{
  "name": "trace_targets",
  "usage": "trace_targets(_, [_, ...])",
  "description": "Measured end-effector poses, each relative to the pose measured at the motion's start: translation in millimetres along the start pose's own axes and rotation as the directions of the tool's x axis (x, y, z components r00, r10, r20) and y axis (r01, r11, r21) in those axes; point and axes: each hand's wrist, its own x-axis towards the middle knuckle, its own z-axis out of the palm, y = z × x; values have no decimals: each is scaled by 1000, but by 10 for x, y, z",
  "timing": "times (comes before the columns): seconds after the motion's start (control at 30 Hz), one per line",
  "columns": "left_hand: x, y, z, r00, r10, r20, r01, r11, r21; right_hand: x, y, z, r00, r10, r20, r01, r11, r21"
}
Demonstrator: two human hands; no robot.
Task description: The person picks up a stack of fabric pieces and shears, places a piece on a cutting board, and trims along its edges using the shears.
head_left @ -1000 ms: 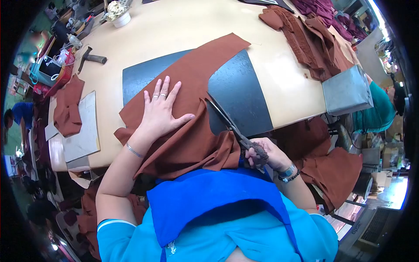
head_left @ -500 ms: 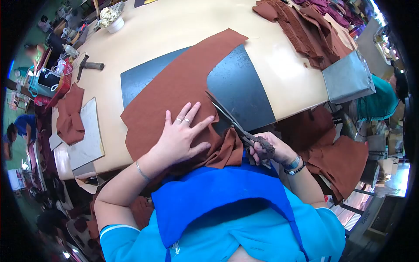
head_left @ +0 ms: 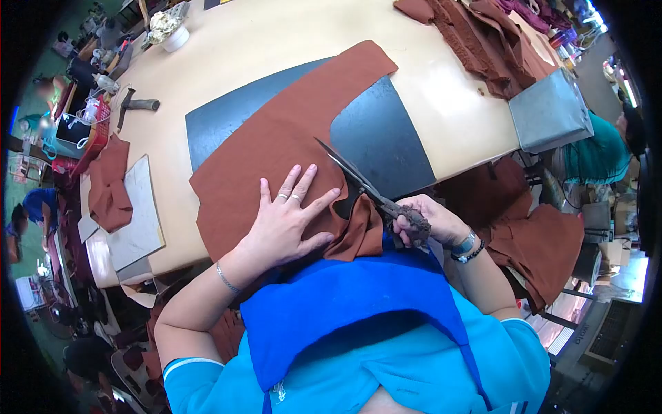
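Note:
A large piece of reddish-brown leather [head_left: 269, 138] lies over a dark cutting mat [head_left: 393, 138] on the table, its near part bunched up at the table edge. My left hand [head_left: 293, 214] rests flat on the leather with its fingers spread. In my right hand [head_left: 431, 224] is a pair of scissors [head_left: 369, 192], their handles wrapped in dark material. The blades look nearly closed, with the upper blade's tip over the leather just beyond my left fingertips. The lower blade is partly hidden by the leather.
A hammer [head_left: 134, 105], a white pot [head_left: 174, 38] and a red basket [head_left: 98, 131] stand on the left side. A brown piece lies on a pale board [head_left: 141, 221]. At right are a grey box [head_left: 550, 114] and heaped brown pieces [head_left: 483, 48]; a person in teal [head_left: 596, 152] sits beyond.
The scissors have closed from a wider opening, and their tip has shifted slightly up and left over the leather. My left hand stays pressed in nearly the same place.

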Motion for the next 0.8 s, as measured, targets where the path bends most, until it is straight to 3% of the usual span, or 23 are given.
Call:
trace_targets(0.1, [-7,-3,8,1000,5,0,-5,1000,0,19,-44,15,1000,4,-9,-5,997,-71])
trace_targets(0.27, [-5,-16,26,1000,10,18,-10,1000,0,35,-65,32,1000,-2,-16,1,1000,-31])
trace_targets(0.37, [-12,-11,-60,996,33,-82,-33,999,-3,57,26,24,999,-36,1,36,999,10])
trace_targets(0.47, [141,-280,-91,978,32,-208,-102,937,-333,48,70,49,999,-42,-2,42,999,15])
trace_targets(0.5, [203,-324,-161,966,-4,-260,-90,932,-350,45,75,70,999,-47,-8,47,999,15])
trace_targets(0.6, [338,-590,-212,949,61,-308,-99,989,-112,13,70,148,998,12,-58,-10,999,34])
trace_targets(0.7, [367,-643,-111,957,-32,-289,62,993,96,22,153,169,998,4,-67,-1,998,56])
trace_targets(0.8, [357,-626,-42,973,-143,-182,157,986,61,42,184,205,994,-51,-96,54,998,32])
